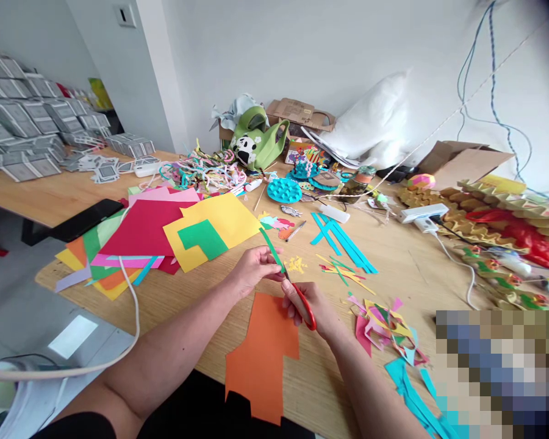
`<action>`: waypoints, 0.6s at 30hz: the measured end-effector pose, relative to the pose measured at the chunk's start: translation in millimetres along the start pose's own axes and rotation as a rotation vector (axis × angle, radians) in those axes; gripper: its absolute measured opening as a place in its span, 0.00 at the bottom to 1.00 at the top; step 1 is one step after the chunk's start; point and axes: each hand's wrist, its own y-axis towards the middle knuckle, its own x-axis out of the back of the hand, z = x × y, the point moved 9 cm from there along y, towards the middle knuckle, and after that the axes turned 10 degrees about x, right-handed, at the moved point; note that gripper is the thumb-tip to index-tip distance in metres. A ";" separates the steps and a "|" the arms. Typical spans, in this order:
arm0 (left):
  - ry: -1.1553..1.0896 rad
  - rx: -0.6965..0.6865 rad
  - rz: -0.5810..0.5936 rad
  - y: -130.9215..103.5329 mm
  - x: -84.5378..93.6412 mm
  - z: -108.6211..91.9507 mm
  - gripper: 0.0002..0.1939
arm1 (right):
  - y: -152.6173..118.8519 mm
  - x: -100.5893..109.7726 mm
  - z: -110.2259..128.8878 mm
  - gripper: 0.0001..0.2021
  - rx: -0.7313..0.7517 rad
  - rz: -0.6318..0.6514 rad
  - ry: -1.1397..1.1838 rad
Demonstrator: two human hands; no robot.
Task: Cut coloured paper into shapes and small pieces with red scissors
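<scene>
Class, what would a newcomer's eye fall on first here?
Probably the orange sheet at the near edge of the table. Next, the red-handled scissors in the right hand, meeting the green strip in the left hand; then the crimson sheet on the left-hand pile.

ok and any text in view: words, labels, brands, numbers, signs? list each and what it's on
No text can be read.
Brown box behind the green bag: faint marks, too small and blurred.
Patterned box beside the bag: colourful print, any lettering too small.
Grey boxes, left: panels too blurred.
Green bag: panda picture, no readable word.
Scissors and power strip: none readable.
</scene>
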 end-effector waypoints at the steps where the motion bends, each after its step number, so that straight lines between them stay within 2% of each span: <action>1: -0.001 0.001 0.001 -0.1 -0.1 0.0 0.24 | 0.0 0.0 -0.4 0.27 0.000 0.000 0.000; 18: -0.046 0.039 0.037 1.8 -0.3 3.5 0.24 | -0.5 -1.5 4.5 0.27 0.036 0.024 0.052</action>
